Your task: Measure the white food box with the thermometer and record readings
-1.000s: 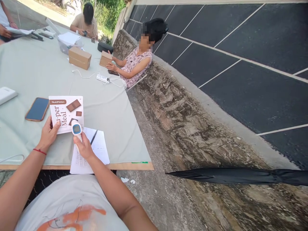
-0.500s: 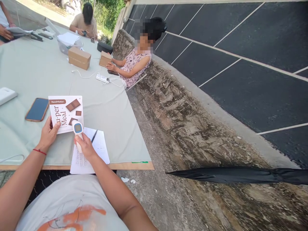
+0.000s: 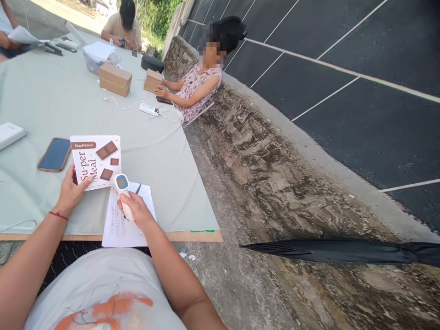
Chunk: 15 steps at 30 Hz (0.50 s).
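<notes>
My left hand [image 3: 73, 187] grips the lower left corner of a white box [image 3: 98, 158] printed "NutriMotion" with brown chocolate pieces; its thumb lies across the front. In my right hand [image 3: 136, 208] is a white infrared thermometer [image 3: 122, 188] with a blue-rimmed display, fingers wrapped round its handle. The thermometer's head is close to the box's lower right corner. Under my right hand lie written sheets of paper [image 3: 113, 229], and a dark pen [image 3: 138, 189] rests on them, partly hidden. A phone [image 3: 54, 155] in an orange-brown case lies left of the box.
Cardboard boxes [image 3: 115, 79], a plastic bin [image 3: 90, 64] with papers and a white power strip [image 3: 149, 109] with cables stand farther back on the cloth-covered table [image 3: 165, 183]. A white device [image 3: 10, 135] lies at left. Several people sit around; a folded black umbrella [image 3: 326, 251] juts in at right.
My right hand has moved the thermometer to the right, away from the box's front, uncovering more of the print. The left hand still holds the box; the view has shifted slightly.
</notes>
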{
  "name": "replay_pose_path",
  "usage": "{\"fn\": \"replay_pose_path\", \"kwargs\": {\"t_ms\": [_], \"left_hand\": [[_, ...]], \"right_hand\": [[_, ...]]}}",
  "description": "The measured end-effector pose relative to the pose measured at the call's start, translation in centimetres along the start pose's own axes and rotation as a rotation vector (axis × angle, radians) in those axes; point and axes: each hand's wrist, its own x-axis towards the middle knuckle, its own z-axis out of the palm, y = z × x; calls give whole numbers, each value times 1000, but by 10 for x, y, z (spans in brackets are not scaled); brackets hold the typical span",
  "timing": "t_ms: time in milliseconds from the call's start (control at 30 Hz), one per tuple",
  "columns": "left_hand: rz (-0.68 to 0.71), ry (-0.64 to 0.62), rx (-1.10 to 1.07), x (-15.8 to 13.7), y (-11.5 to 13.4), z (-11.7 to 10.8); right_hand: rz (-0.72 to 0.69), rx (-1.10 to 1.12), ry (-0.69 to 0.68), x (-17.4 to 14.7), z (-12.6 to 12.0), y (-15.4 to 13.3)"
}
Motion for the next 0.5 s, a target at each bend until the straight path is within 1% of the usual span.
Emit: {"fn": "replay_pose_path", "kwargs": {"t_ms": [133,233,367,433,500], "left_hand": [[5,20,27,0,-3,-1],[9,26,51,-1,-6,-1],[67,33,65,-1,-10,-2],[95,61,109,0,-13,-3],[139,49,180,2,-17,-5]], "right_hand": [[-115,-143,110,-20,-13,-13],[-152,-191,179,-33,-26,-16],[-156,-172,279,-39,-44,-10],[-147,-132,319,-40,-53,-6],[-134,-91,358,-40,-60,-3]]}}
